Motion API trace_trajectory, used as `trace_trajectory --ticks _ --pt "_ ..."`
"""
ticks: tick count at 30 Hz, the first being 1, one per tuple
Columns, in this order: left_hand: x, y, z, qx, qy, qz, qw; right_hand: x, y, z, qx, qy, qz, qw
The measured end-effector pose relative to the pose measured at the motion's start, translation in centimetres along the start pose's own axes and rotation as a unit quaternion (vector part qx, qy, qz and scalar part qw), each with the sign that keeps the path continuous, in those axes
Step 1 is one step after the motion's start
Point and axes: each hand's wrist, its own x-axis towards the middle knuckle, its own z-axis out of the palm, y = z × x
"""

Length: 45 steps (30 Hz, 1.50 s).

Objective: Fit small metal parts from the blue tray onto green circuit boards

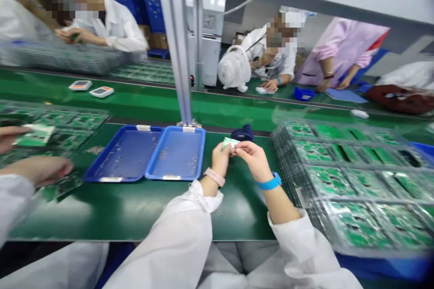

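Observation:
Above the green table, a small green and white circuit board (229, 143) is held between my two hands. My left hand (220, 158) is wrapped round its lower left side. The fingertips of my right hand (252, 157) pinch its right edge. A dark blue round object (243, 133) stands just behind my hands. To the left of them lie two blue trays (202, 153) (117, 132) with small loose parts scattered in them. Stacked clear trays of green circuit boards (328, 180) are to the right.
At the left edge, a neighbour's hands (45, 169) hold a board over more clear trays (84, 119). A metal post (176, 49) rises behind the blue trays. Beyond it are a white fan (233, 70), two white and orange devices (101, 92) and several people working.

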Motion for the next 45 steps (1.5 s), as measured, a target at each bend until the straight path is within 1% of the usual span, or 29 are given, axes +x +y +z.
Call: trace_trajectory --ticks 1,2,3,5,8,11,15,18,21,25,28,32,38,45 --pt "-0.4 -0.9 1.2 0.004 -0.022 -0.006 1.000 -0.2 0.6 -1.2 0.006 0.023 0.004 1.000" --pt "-0.6 -1.5 2.0 0.007 -0.038 -0.007 0.999 -0.3 1.1 -2.1 0.011 0.041 0.005 0.999" --pt "-0.7 -1.9 2.3 0.008 -0.046 -0.006 0.999 -0.4 1.5 -2.6 0.012 0.055 0.002 0.998" --pt "-0.6 -2.2 2.3 0.003 -0.043 0.000 0.999 -0.4 2.1 -3.1 0.011 0.074 -0.010 0.997" --pt "-0.4 -1.9 1.8 -0.008 -0.038 0.000 0.999 -0.4 2.7 -3.1 -0.010 0.085 -0.021 0.996" --pt "-0.4 -1.7 1.8 -0.012 -0.033 0.001 0.999 -0.5 2.9 -3.2 -0.059 0.099 -0.032 0.993" --pt "-0.6 -1.7 2.1 -0.022 -0.030 -0.008 0.999 -0.6 3.0 -3.4 -0.155 0.128 -0.055 0.978" --pt "-0.7 -1.6 2.2 -0.032 -0.026 -0.010 0.999 -0.7 3.1 -3.4 -0.196 0.135 -0.063 0.969" --pt "-0.6 -1.6 2.1 -0.039 -0.022 -0.010 0.999 -0.6 3.4 -3.3 -0.205 0.140 -0.061 0.967" --pt "-0.5 -1.6 2.2 -0.042 -0.020 -0.014 0.999 -0.2 4.1 -3.2 -0.190 0.145 -0.049 0.970" --pt "-0.5 -1.7 2.2 -0.042 -0.019 -0.011 0.999 0.0 4.8 -3.0 -0.188 0.138 -0.044 0.971" --pt "-0.6 -1.7 2.3 -0.040 -0.015 -0.004 0.999 0.1 5.6 -2.6 -0.215 0.130 -0.052 0.967" --pt "-0.6 -1.6 2.4 -0.044 -0.004 0.002 0.999 -0.1 5.7 -2.0 -0.285 0.129 -0.100 0.944" --pt "-0.5 -2.0 2.2 -0.033 -0.002 0.017 0.999 -0.5 5.0 -1.8 -0.408 0.113 -0.187 0.886"
